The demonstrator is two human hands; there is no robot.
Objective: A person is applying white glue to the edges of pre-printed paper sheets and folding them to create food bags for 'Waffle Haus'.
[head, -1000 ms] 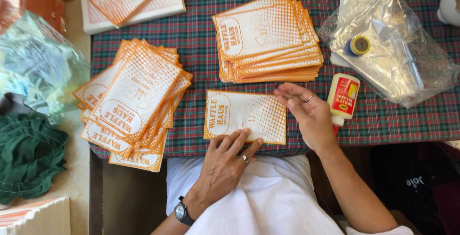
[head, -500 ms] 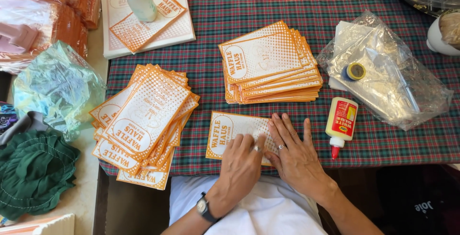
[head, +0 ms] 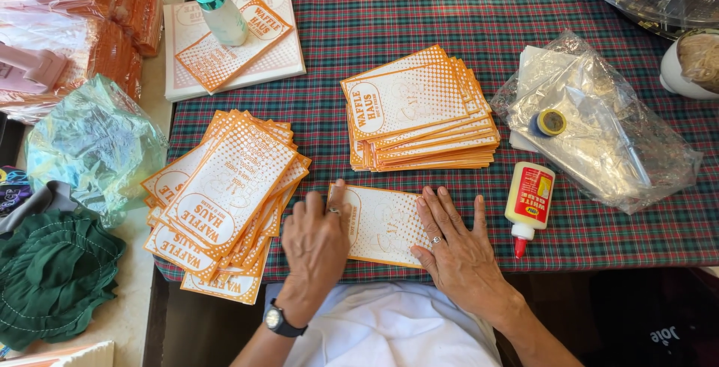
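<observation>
Grip: both hands lie flat with fingers spread, palms pressing down on the single orange-and-white paper bag; nothing is pinched or lifted.
Left hand: covers the bag's left end, a ring on one finger and a dark wristwatch at the wrist.
Right hand: covers the bag's right end and lower corner, fingers fanned toward the far stack.
Bag's place: flat on the plaid tablecloth, close to the table's near edge, between the two stacks and in front of the person.
Risk, left: the fanned stack of bags already overhangs the table's near-left corner; I judge that a nudge from the left wrist could tip its lowest sheets off.
Risk, centre: the pressed bag sits near the near edge, so a sliding push toward the body could carry it off the cloth.
Risk, right: the glue bottle lies on its side just beside the right hand, red nozzle toward the near edge; a sideways sweep could roll it or smear glue.
Open room: bare cloth between the two stacks and along the far middle; the neat stack blocks straight ahead, and the clear plastic bag fills the right side.
</observation>
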